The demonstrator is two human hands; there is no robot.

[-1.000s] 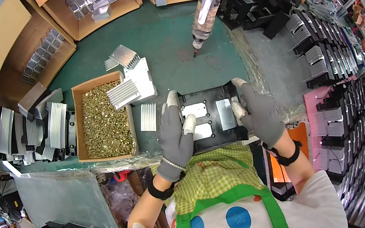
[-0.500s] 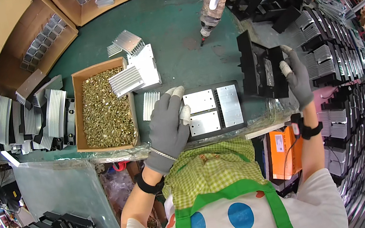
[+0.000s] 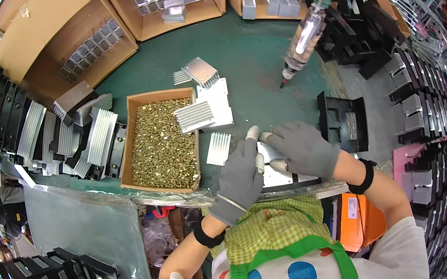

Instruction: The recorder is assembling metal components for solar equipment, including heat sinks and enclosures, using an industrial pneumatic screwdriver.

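Both my hands wear grey gloves with pale fingertips and meet over flat silver heat sinks point(image 3: 278, 179) set in a black holder point(image 3: 301, 184) at the table's near edge. My left hand point(image 3: 239, 176) rests at the left side of them, fingers stretched and thumb apart, holding nothing that I can see. Reaching in from the right, my right hand point(image 3: 306, 150) has its finger and thumb tips apart on the silver faces. It covers much of the holder's right part. Left of my left hand lies a small finned heat sink point(image 3: 218, 148).
A cardboard box of brass-coloured screws point(image 3: 163, 143) holds a finned heat sink point(image 3: 195, 116) on its rim. A power screwdriver point(image 3: 302, 48) hangs above the table. A black frame point(image 3: 344, 123) stands at right. Cartons point(image 3: 182, 26) of silver parts line the back.
My right hand has left the black frame at the right and come over the silver heat sinks. My left hand stays beside them. The whole view has shifted.
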